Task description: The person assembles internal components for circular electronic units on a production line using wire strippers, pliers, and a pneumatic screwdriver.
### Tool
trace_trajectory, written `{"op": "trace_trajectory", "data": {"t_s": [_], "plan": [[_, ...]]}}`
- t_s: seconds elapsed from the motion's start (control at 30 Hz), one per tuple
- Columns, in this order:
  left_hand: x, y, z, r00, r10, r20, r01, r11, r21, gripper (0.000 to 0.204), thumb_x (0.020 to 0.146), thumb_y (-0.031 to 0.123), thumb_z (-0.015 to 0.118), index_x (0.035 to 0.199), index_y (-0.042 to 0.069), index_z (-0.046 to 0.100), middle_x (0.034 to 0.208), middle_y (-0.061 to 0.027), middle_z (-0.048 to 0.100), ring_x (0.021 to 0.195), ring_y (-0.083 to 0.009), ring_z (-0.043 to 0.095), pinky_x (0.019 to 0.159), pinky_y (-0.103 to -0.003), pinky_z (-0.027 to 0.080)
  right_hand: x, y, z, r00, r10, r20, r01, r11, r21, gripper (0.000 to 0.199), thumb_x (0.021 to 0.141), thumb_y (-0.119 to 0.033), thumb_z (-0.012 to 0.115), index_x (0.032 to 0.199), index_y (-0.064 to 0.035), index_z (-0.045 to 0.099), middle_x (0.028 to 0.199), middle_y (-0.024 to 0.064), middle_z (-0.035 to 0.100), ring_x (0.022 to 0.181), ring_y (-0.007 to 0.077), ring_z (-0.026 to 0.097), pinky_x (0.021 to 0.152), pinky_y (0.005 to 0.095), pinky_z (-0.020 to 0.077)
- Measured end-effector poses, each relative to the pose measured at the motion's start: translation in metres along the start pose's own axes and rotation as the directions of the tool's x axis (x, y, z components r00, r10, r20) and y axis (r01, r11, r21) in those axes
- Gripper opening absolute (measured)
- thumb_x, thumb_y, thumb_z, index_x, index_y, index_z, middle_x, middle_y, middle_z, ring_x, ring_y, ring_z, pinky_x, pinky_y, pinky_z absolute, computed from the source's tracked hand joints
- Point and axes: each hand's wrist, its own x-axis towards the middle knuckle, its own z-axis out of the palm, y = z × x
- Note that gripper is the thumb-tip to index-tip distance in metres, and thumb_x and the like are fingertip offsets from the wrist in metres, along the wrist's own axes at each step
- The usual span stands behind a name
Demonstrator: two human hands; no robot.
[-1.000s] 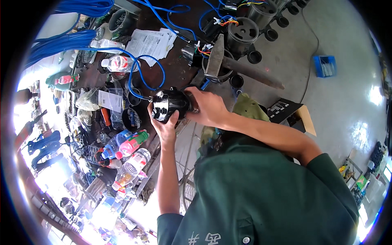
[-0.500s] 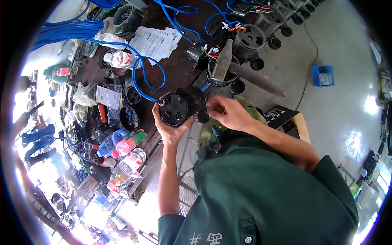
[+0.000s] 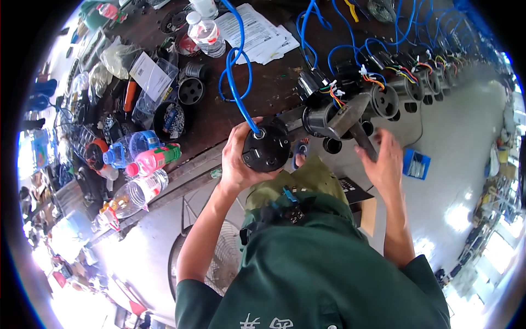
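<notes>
Up front, the left hand [image 3: 236, 159] is wrapped around a black round cylindrical motor housing [image 3: 266, 148], held just off the edge of the dark brown counter [image 3: 219, 118]; a blue hose [image 3: 236, 82] runs into its top. To the right, the right hand [image 3: 384, 163] is spread open with nothing in it, just beside a grey metal hammer [image 3: 350, 116] lying on a row of similar motors. Plastic bottles [image 3: 143, 159] stand at the counter's left.

**Black motor held at the bench edge**

The round black motor [image 3: 267, 147] sits upright in the left hand [image 3: 236, 164], just off the bench's near edge. A blue hose [image 3: 235, 82] plugs into its top, looping back over the bench.
</notes>
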Motion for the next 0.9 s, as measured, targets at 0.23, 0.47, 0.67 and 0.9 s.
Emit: {"op": "trace_trajectory", "data": {"t_s": [0.23, 0.47, 0.67, 0.9], "plan": [[0.004, 0.016, -0.005, 0.969, -0.247, 0.008, 0.247, 0.961, -0.125, 0.095, 0.054, 0.022, 0.096, 0.133, -0.002, 0.049, 0.132, -0.0188, 0.068, 0.110, -0.0296, 0.073, 0.098, -0.040, 0.058, 0.007, -0.015, 0.010, 0.996, 0.083, 0.020, -0.085, 0.984, 0.158, 0.030, 0.089, -0.026, 0.080, 0.100, -0.0013, 0.066, 0.075, 0.0177, 0.070, 0.070, 0.0399, 0.069, 0.063, 0.0485, 0.0504], [0.002, 0.005, -0.001, 0.998, -0.066, -0.022, 0.065, 0.997, -0.050, 0.094, 0.053, 0.019, 0.096, 0.131, 0.001, 0.048, 0.132, -0.0210, 0.067, 0.113, -0.0303, 0.071, 0.100, -0.041, 0.058, -0.015, -0.023, -0.016, 0.970, 0.072, 0.234, -0.192, 0.819, 0.540, 0.026, 0.089, -0.020, 0.080, 0.091, 0.0022, 0.067, 0.062, 0.0081, 0.057, 0.056, 0.0137, 0.050, 0.053, 0.0334, 0.0400], [0.003, 0.010, -0.004, 0.997, -0.082, 0.005, 0.082, 0.996, -0.017, 0.097, 0.053, 0.018, 0.096, 0.136, 0.001, 0.047, 0.133, -0.0198, 0.066, 0.114, -0.0306, 0.071, 0.101, -0.041, 0.057, -0.041, -0.016, -0.022, 0.931, -0.188, 0.312, -0.136, 0.615, 0.777, 0.028, 0.091, -0.020, 0.077, 0.099, 0.0013, 0.062, 0.081, 0.0039, 0.063, 0.070, 0.0104, 0.056, 0.060, 0.0300, 0.0448], [0.004, 0.006, 0.000, 0.999, -0.029, -0.018, 0.029, 1.000, 0.003, 0.098, 0.054, 0.020, 0.095, 0.138, 0.001, 0.048, 0.131, -0.0186, 0.067, 0.113, -0.0305, 0.072, 0.101, -0.041, 0.057, -0.027, -0.048, -0.035, 0.918, -0.257, 0.301, 0.004, 0.766, 0.642, 0.022, 0.086, -0.013, 0.075, 0.101, 0.0016, 0.067, 0.066, 0.0101, 0.058, 0.054, 0.0197, 0.054, 0.053, 0.0339, 0.0410]]}}
